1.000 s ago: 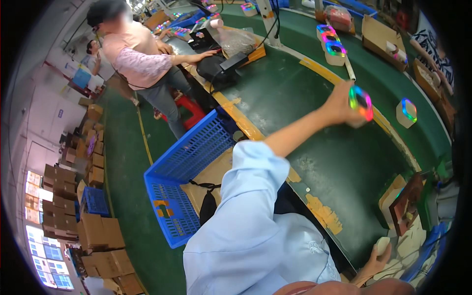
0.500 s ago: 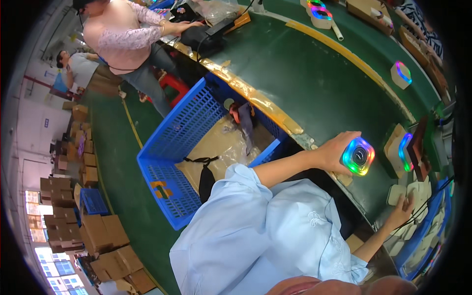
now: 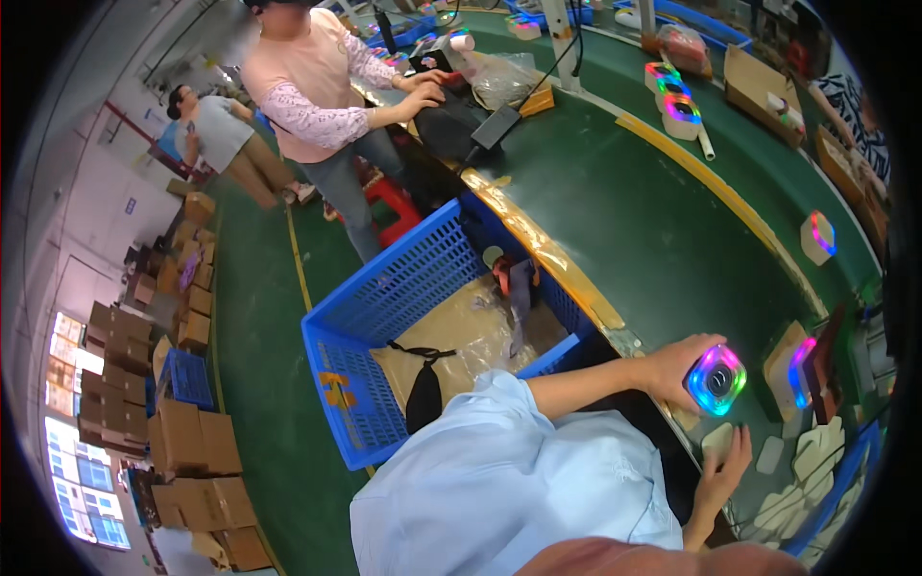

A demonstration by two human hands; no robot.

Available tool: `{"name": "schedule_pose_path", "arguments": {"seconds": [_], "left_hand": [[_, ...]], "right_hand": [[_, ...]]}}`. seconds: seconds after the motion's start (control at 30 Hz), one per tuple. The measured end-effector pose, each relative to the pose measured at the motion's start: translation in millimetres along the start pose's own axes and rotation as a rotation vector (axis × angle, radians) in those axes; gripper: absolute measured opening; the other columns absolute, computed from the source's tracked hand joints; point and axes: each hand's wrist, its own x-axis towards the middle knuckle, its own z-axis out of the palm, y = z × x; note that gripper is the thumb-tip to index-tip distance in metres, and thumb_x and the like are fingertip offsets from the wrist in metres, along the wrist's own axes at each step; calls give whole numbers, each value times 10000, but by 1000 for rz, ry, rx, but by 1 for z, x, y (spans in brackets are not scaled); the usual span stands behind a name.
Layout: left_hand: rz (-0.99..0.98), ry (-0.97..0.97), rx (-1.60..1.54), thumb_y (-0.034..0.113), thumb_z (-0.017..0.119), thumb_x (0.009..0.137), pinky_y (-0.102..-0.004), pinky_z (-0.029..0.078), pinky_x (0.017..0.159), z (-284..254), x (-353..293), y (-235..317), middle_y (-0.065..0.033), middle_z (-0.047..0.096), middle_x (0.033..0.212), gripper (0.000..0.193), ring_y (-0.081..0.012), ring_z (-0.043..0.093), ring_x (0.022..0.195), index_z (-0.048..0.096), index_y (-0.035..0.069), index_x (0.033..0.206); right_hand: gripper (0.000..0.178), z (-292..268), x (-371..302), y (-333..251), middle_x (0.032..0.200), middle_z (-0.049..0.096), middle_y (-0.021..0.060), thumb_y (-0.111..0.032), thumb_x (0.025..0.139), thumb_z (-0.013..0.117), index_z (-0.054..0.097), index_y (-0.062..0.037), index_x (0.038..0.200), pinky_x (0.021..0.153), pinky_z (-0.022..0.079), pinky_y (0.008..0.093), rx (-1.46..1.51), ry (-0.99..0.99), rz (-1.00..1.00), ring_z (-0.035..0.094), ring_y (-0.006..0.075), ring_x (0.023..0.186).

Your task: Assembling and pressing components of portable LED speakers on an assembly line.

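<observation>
My left hand (image 3: 669,370) is wrapped round a small light-up speaker (image 3: 717,381), whose round dark centre sits inside a rainbow-glowing, rounded-square rim. Just below it, my right hand (image 3: 727,477) has thumb and fingers on either side of a flat whitish rounded-square cover (image 3: 716,441), close to the speaker but apart from it. More such covers (image 3: 814,451) lie in a loose heap to the right. A similar lit speaker (image 3: 795,374) stands tilted in or against a brown holder beyond my hands, partly hidden.
A blue plastic basket (image 3: 370,317) with bags and cloth stands left of the green worktop (image 3: 624,211). Further lit speakers (image 3: 818,237) sit along the far side. A co-worker (image 3: 322,106) handles a black bag (image 3: 449,130). Cardboard boxes (image 3: 192,437) are stacked far left.
My right hand has moved left from the heap of covers, bringing one cover near the speaker. The speaker stays in my left hand, its glow shifted in colour. The whole view has shifted.
</observation>
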Motion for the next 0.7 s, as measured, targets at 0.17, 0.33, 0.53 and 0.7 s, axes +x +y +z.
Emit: {"name": "schedule_pose_path", "arguments": {"seconds": [0.17, 0.33, 0.53, 0.7], "left_hand": [[-66, -14, 15, 429, 913, 611, -426, 353, 1138, -1, 3, -3, -260, 428, 1452, 1179, -406, 432, 1354, 284, -27, 1498], [-67, -56, 27, 391, 916, 618, -414, 363, 1131, 2, -3, 6, -238, 447, 1447, 1158, -371, 439, 1358, 285, -21, 1498], [92, -117, 77, 271, 948, 574, -391, 412, 1089, -16, 23, 9, -126, 554, 1350, 994, -250, 538, 1261, 455, 34, 1405], [-84, -168, -4, 158, 913, 588, -347, 456, 1040, -14, 15, -5, -141, 574, 1324, 1064, -240, 562, 1223, 348, 39, 1482]], "right_hand": [[606, 13, -1, 25, 1422, 486, 237, -135, 808, 727, 521, 14, 1359, 1096, 348, 518, -53, -81, -184, 445, 445, 1291], [547, 1, -15, 2, 1420, 500, 213, -89, 802, 734, 572, -15, 1319, 1088, 371, 472, 46, -31, -58, 470, 403, 1291], [462, 13, 32, -21, 1294, 602, 212, -90, 780, 679, 627, -4, 1230, 1061, 418, 445, 312, 165, -104, 558, 382, 1222], [498, -10, 70, -58, 1247, 604, 190, -58, 740, 780, 617, 22, 1205, 955, 473, 421, 245, 231, -188, 578, 374, 1133]]}}
